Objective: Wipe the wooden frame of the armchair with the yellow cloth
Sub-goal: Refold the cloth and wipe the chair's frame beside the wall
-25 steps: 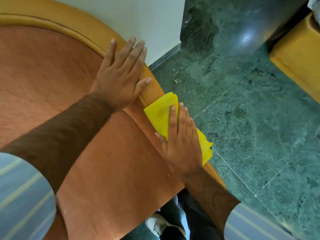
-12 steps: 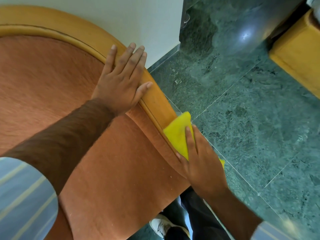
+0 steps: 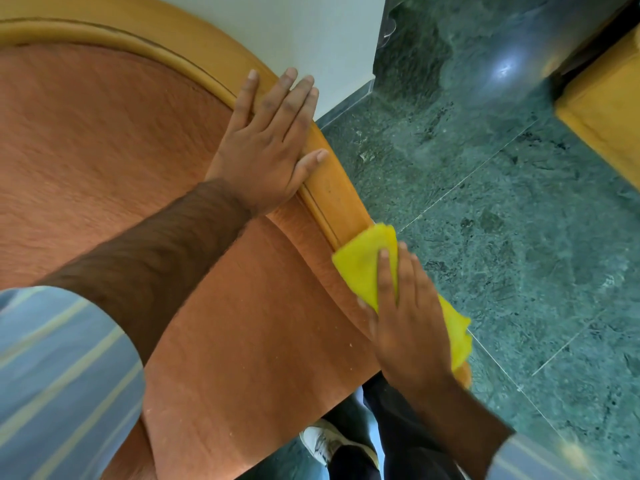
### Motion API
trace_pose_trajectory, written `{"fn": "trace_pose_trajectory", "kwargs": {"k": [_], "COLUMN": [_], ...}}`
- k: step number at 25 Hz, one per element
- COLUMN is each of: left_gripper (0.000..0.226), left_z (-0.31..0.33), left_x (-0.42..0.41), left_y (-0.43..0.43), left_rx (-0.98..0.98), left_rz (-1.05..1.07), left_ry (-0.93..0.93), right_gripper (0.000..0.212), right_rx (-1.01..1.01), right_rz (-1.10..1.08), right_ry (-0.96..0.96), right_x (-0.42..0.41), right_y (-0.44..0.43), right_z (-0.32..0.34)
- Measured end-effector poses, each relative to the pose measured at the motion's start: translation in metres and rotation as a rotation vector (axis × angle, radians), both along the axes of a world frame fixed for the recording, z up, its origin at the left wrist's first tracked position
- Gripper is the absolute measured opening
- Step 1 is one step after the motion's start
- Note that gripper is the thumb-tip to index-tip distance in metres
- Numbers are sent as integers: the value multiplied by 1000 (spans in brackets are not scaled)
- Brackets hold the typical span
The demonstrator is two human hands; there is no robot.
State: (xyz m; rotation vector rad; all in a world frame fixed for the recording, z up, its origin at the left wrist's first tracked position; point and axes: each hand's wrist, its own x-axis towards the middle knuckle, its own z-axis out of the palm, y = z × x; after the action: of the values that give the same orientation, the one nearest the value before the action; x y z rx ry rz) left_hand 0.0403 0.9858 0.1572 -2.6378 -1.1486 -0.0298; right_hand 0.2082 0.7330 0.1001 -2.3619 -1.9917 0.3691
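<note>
Cloth: the yellow cloth (image 3: pixel 363 268) lies folded over the wooden frame (image 3: pixel 332 199) at the frame's lower stretch, its far corner pointing up the rail and its loose tail hanging off the frame's outer edge toward the floor (image 3: pixel 519 237).
Frame: a curved, varnished rail bordering the orange upholstery (image 3: pixel 104 150) of the armchair; the bare wood shows between the two hands and along the top arc.
Right hand: the right hand (image 3: pixel 408 320) lies flat on the cloth, fingers straight and together, pressing it against the frame; not curled around it, so the cloth is held by palm pressure alone.
Left hand: the left hand (image 3: pixel 266 147) rests spread and empty on the frame above the cloth, palm partly on the upholstery, bracing the chair.
Cloth handling: judged soft, light and limp; it should follow the rail's curve but may bunch or slide out under a flat palm. Best held with the fingers across the folded middle and the thumb tucking the loose tail.
Frame handling: judged rigid and smooth, probably slick under the cloth; it bears firm pressure.
Chair handling: appears heavy enough to stay put when braced.
Nearby: a shoe (image 3: pixel 329 441) below the frame's lower end.
</note>
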Motion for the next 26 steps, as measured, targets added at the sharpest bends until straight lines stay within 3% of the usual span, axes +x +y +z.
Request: {"fn": "trace_pose_trajectory", "kwargs": {"k": [4, 7, 9, 11, 13, 15, 16, 18, 20, 24, 26], "left_gripper": [75, 70, 60, 45, 40, 46, 44, 33, 27, 16, 13], "left_z": [5, 16, 21, 23, 21, 18, 16, 14, 19, 44, 57], "left_x": [0, 1, 1, 0, 2, 13, 19, 26, 23, -20, -58], "left_y": [-4, -2, -8, -28, -60, -87, -94, -94, -89, -91, -102], "left_rx": [-57, -149, -257, -236, -238, -460, -576, -716, -756, -865, -840], "left_rz": [21, 28, 62, 171, 437, 743, 851, 928, 922, 902, 892], "left_ry": [8, 11, -252, -677, -928, -1008, -1040, -1140, -1219, -1746, -1911], "right_gripper": [74, 79, 87, 95, 105, 103, 92, 51, 28, 39, 38], "right_rx": [99, 155, 235, 192, -95, -415, -469, -396, -284, -152, -116], "right_rz": [-91, -54, -23, -188, -436, -504, -506, -503, -477, -496, -450], "right_ry": [113, 183, 437, 728, 869, 942, 959, 1006, 1094, 1395, 1471], "right_x": [-43, -43, -26, 4, 42, 67, 75, 81, 78, 56, 29], "right_y": [95, 109, 97, 86, 77, 71, 71, 78, 89, 111, 124], "right_z": [15, 20, 22, 26, 28, 31, 30, 33, 41, 69, 85]}}
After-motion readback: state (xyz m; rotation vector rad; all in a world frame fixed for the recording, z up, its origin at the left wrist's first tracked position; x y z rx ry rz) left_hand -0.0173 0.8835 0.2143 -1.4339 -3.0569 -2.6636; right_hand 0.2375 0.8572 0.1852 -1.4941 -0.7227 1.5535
